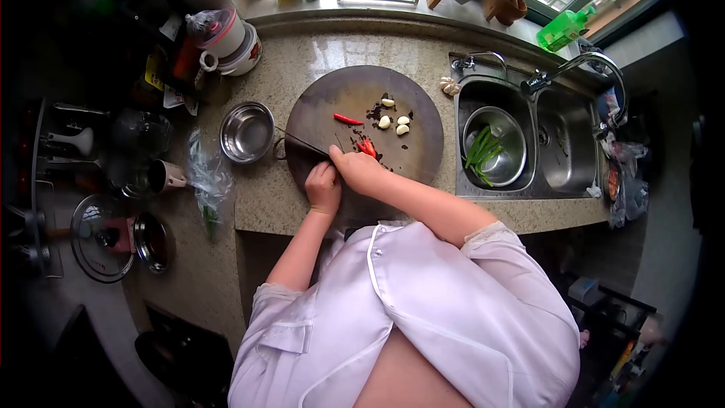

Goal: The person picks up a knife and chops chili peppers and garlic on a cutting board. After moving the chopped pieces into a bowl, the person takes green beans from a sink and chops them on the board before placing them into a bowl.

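On the round dark cutting board [411, 155], a dark knife [304, 149] lies across the left edge, its blade pointing left. My right hand [356, 171] is closed at the knife's right end. Just below it, my left hand [323, 187] has its fingers curled against the blade's near side; what they hold, if anything, is hidden. Past my right hand are a cut red chili [366, 146] and a longer red chili [348, 119]. White garlic cloves [402, 129] and dark wet scraps lie toward the board's right side.
Left of the board are a steel bowl [248, 132] and a plastic bag [207, 174]. At right, a double sink [563, 140] holds a steel bowl [519, 153] of green peppers [483, 153]. Garlic [450, 86] sits beside the sink. A green bottle [563, 30] stands on the sill.
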Tool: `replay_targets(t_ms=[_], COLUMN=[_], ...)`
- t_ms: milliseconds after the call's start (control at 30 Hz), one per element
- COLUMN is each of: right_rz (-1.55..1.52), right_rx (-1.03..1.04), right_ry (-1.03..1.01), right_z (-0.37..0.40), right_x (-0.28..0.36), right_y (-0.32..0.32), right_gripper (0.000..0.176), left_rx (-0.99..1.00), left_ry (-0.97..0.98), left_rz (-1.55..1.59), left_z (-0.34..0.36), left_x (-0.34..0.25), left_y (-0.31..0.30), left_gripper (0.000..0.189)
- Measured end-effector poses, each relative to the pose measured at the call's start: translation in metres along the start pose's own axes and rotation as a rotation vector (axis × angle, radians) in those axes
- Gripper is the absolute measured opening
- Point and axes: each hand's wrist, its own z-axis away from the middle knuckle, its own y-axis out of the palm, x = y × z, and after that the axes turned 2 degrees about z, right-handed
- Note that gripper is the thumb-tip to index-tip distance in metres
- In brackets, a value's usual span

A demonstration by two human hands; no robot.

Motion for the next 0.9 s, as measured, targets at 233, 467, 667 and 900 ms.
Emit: replay_targets(t_ms=[233, 467, 667, 900], right_rz=[0.019, -0.126, -0.189, -0.186], right_rx=[0.065, -0.162, -0.157, 0.146], right_ry=[0.112, 0.305, 0.402, 0.315], right_z=[0.061, 0.086, 0.124, 0.145], right_x=[-0.010, -0.031, -0.048, -0.041], right_y=[-0.023, -0.041, -0.049, -0.055], right_gripper=[0.020, 0.021, 0.020, 0.019], left_rx=[0.014, 0.062, 0.055, 0.286], left_ry=[0.031, 0.153, 0.079, 0.119], left_rz=[-0.004, 0.171, 0.034, -0.019], left_z=[-0.003, -0.038, -0.084, -0.106], left_x=[-0.002, -0.025, -0.005, 0.021], left_y=[-0.001, 0.012, 0.012, 0.024], left_gripper=[0.008, 0.008, 0.019, 0.019])
